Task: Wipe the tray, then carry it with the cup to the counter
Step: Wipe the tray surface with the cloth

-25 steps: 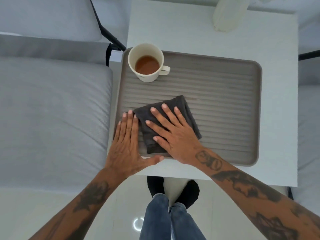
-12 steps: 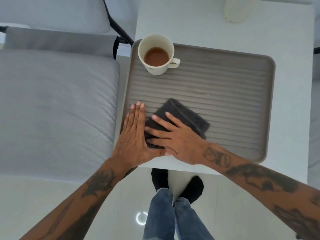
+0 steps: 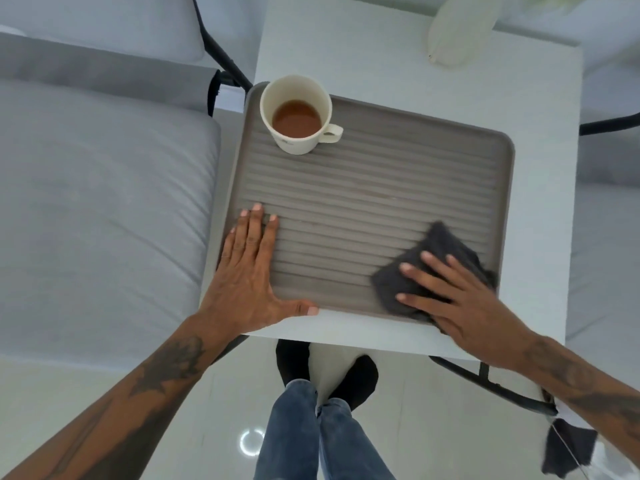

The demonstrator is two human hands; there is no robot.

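Right hand [image 3: 464, 303]: flat, fingers spread — pressing dark grey folded cloth [image 3: 436, 265] at tray's near right corner.
Left hand [image 3: 249, 271]: open palm on near left edge.
Ribbed grey-brown rectangular tray [image 3: 374, 188]: on white table [image 3: 381, 57].
Cream cup [image 3: 296, 114]: brown drink inside — far left corner.

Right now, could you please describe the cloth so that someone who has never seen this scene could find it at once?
Start at the white side table, which carries a grey ribbed tray. Look to the tray's near right corner, where the right hand presses flat on the cloth. It is a dark charcoal folded cloth, the only soft, dark thing on the tray, far from the cream cup of brown drink.
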